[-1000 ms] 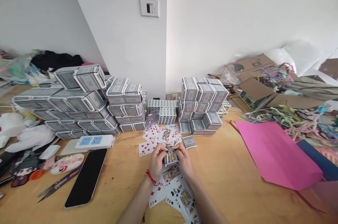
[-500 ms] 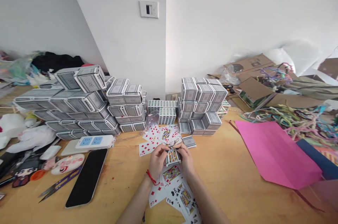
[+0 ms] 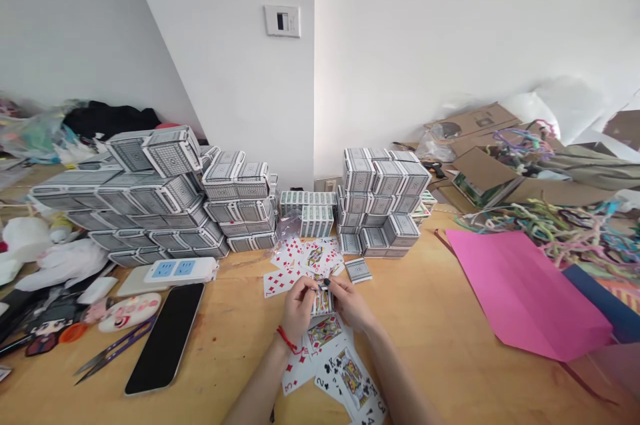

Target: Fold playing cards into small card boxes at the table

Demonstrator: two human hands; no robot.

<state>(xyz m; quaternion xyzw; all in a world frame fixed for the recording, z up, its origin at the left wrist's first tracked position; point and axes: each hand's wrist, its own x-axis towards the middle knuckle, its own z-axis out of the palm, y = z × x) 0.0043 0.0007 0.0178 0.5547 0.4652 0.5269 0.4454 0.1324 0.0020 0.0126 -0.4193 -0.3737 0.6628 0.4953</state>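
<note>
My left hand [image 3: 299, 307] and my right hand [image 3: 350, 301] meet over the wooden table [image 3: 440, 338], both closed on a small stack of playing cards [image 3: 323, 301] held face up between them. The left wrist wears a red string. Loose face-up cards [image 3: 305, 259] lie spread just beyond my hands, and more cards [image 3: 340, 365] lie under my forearms. One face-down card [image 3: 358, 269] rests to the right of the far spread.
Stacks of boxed card decks stand at the back left [image 3: 155, 195] and back centre [image 3: 383, 201]. A black phone [image 3: 165, 337], scissors [image 3: 113, 348] and a power strip [image 3: 180, 269] lie left. Pink paper [image 3: 520, 291], cardboard and coloured cords fill the right.
Both hands have shifted slightly away from me with the stack. The top face card is now mostly covered by my fingers.
</note>
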